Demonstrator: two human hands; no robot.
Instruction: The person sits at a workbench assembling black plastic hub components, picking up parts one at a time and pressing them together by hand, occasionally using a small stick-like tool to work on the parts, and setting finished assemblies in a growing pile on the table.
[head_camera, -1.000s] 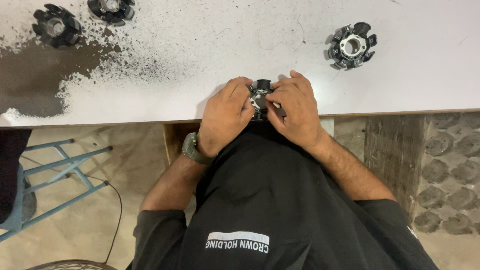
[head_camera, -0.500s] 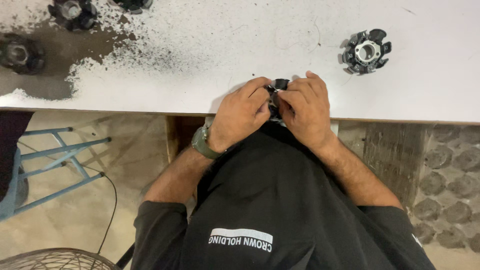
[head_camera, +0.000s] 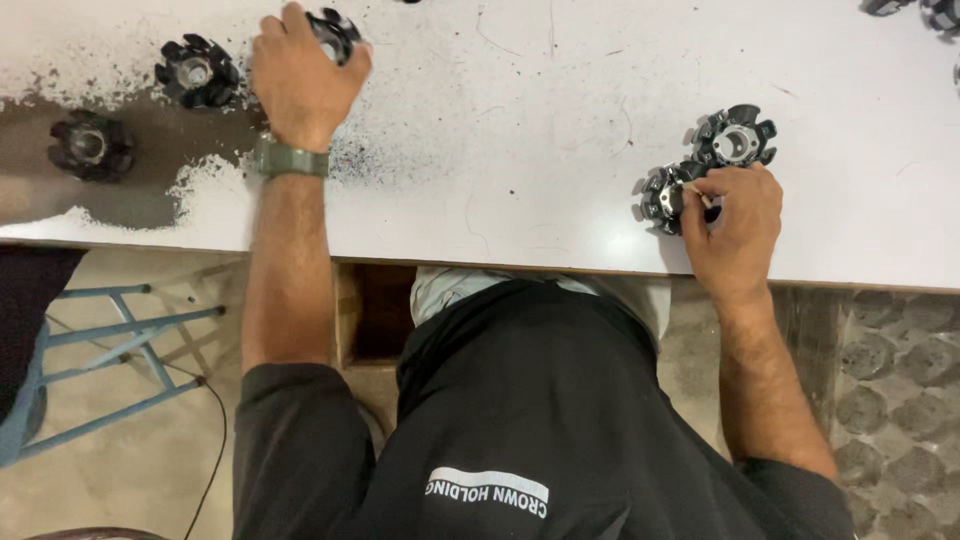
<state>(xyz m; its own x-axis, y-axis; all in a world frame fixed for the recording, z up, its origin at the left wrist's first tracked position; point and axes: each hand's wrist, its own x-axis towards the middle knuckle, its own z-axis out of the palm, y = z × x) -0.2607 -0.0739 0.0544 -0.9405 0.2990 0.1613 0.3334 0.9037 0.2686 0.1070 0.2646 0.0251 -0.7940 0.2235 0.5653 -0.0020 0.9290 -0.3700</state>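
Left hand (head_camera: 300, 80) reaches far-left over the white worktop (head_camera: 520, 150), grip closed around a black toothed metal rotor part (head_camera: 335, 32), with two more black toothed rotor parts (head_camera: 197, 72) on the dark dusty patch to its left. Right hand (head_camera: 735, 225) rests at the near-right edge, fingers pinched on a small grey-black toothed rotor part (head_camera: 662, 195). Another black rotor with a silver hub (head_camera: 736, 140) sits just beyond it, touching.

Dark metal rotor (head_camera: 664, 197) glints; white table (head_camera: 500, 150) matt, soot-speckled.
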